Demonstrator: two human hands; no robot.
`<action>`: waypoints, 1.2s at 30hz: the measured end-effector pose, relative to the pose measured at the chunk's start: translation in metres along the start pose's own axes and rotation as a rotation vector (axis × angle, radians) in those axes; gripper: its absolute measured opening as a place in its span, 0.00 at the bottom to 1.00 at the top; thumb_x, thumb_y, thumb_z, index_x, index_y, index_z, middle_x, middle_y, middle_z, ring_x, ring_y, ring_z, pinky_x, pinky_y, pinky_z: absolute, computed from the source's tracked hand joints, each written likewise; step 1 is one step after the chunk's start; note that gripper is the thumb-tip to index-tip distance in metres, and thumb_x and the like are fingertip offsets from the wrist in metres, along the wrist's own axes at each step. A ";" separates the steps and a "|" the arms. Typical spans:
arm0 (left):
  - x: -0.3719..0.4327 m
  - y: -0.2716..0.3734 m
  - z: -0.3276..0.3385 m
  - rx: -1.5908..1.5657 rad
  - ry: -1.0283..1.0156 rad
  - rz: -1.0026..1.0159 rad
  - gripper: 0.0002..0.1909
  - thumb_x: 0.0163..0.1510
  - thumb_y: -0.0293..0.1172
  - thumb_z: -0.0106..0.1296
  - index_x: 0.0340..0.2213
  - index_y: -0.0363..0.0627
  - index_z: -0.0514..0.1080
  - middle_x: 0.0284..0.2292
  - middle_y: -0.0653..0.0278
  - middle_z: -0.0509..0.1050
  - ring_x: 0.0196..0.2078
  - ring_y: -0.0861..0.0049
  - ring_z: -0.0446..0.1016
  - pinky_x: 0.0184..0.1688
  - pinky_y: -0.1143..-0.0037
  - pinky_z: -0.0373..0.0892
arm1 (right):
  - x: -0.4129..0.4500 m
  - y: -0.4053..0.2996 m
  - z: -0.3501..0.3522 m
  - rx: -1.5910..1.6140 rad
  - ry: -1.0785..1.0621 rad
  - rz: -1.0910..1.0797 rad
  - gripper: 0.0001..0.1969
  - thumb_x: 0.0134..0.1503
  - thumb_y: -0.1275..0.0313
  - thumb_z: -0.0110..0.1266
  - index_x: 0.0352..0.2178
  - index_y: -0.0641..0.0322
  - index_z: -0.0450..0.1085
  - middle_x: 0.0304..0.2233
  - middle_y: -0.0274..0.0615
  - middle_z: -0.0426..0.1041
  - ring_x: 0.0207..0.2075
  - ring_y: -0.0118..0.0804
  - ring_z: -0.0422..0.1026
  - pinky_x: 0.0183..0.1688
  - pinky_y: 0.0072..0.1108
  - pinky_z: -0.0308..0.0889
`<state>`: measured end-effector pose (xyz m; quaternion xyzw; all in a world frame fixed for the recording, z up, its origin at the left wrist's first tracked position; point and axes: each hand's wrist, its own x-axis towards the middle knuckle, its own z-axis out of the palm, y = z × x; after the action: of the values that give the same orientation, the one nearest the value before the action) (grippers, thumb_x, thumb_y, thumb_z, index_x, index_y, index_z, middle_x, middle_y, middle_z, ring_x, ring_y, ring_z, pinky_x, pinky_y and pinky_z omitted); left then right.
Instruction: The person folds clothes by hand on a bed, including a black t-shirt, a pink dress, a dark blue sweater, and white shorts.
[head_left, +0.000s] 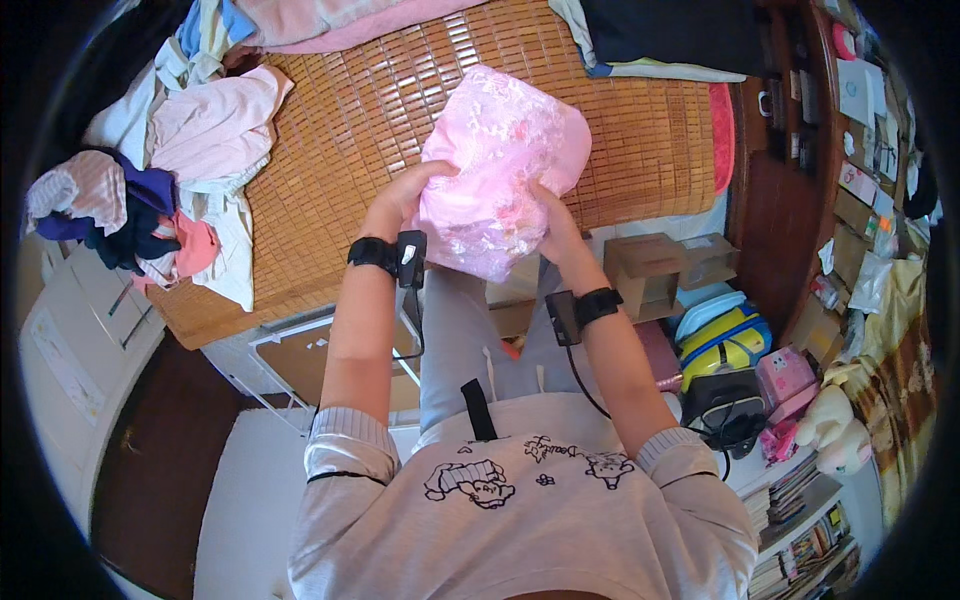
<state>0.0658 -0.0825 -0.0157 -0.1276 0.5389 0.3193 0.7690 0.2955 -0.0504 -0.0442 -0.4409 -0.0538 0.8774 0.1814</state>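
A folded pink cloth (499, 165) with white and reddish embroidered or printed flowers is held up in front of me, over the near edge of a bamboo mat (352, 135). My left hand (409, 187) grips its left side, thumb on top. At the right side my right hand (553, 217) holds it the same way, thumb pressed onto the fabric. The fingers of both hands are mostly hidden beneath or behind the cloth. Sheer, shiny material shows along its lower part.
A heap of clothes (210, 127) lies at the mat's left end. Dark fabric (667, 34) lies at the far right, and pink bedding (337, 19) at the far edge. Cardboard boxes (645, 262), a yellow-and-blue bag (724, 337) and a black bag (724, 405) stand at right.
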 end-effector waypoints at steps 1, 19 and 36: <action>-0.003 0.000 0.004 -0.069 -0.014 0.012 0.24 0.39 0.33 0.53 0.40 0.35 0.64 0.35 0.58 0.71 0.36 0.70 0.70 0.41 0.75 0.65 | -0.009 -0.022 0.020 0.125 0.027 0.095 0.25 0.50 0.64 0.48 0.48 0.64 0.53 0.44 0.44 0.62 0.46 0.39 0.62 0.48 0.29 0.59; -0.033 -0.006 0.027 0.320 0.214 0.853 0.34 0.36 0.30 0.60 0.45 0.33 0.58 0.41 0.60 0.65 0.43 0.76 0.64 0.44 0.78 0.61 | -0.030 -0.126 0.037 -0.566 -0.033 -0.532 0.16 0.45 0.69 0.55 0.36 0.67 0.66 0.33 0.35 0.69 0.34 0.26 0.67 0.36 0.18 0.63; 0.013 -0.074 -0.002 0.057 0.297 0.555 0.21 0.43 0.30 0.55 0.40 0.35 0.65 0.35 0.62 0.70 0.37 0.79 0.68 0.39 0.81 0.64 | -0.016 -0.041 -0.033 -0.882 0.203 -0.483 0.16 0.47 0.69 0.54 0.35 0.71 0.66 0.31 0.37 0.70 0.33 0.25 0.66 0.37 0.17 0.62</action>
<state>0.1134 -0.1352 -0.0388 0.0008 0.6682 0.4798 0.5686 0.3417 -0.0202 -0.0411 -0.5334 -0.5014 0.6571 0.1799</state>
